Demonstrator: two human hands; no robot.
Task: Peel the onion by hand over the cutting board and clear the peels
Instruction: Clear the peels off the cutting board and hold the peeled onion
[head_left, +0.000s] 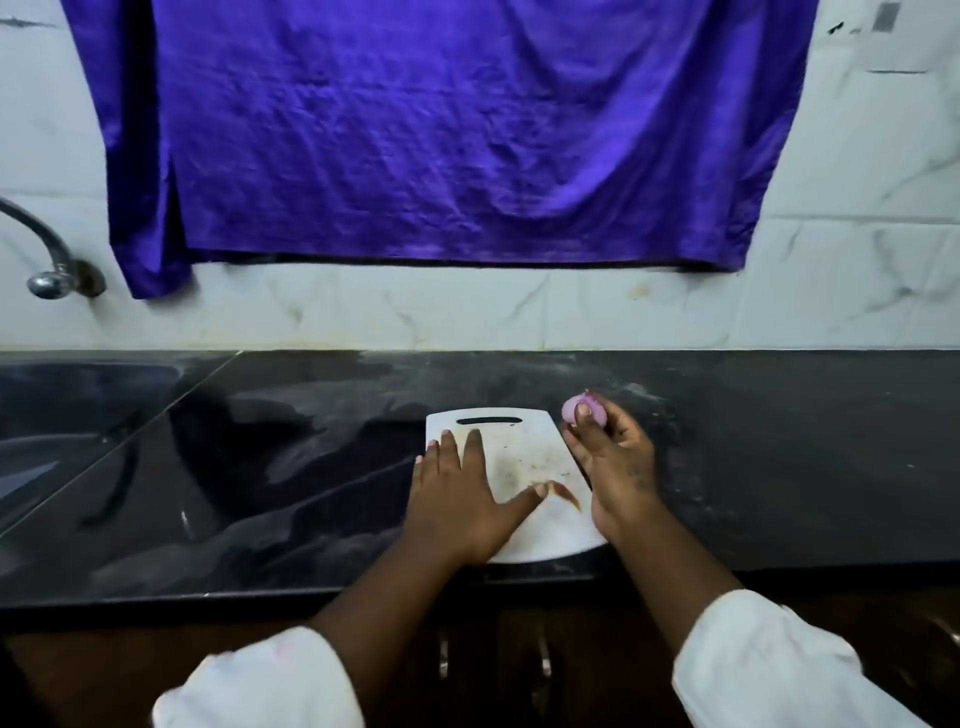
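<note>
peeled onion held beside the board, one peel left on it

the right hand (613, 467) has its fingers (584, 415) closed round the pinkish onion (582, 408), just off the far right corner of the white cutting board (524, 447); much of the onion is hidden by them. the left hand (457, 499) lies flat, fingers spread, covering the board's left side. a brown peel (563, 492) sits near the board's right edge, at the black desk (260, 467)'s near edge.
</note>
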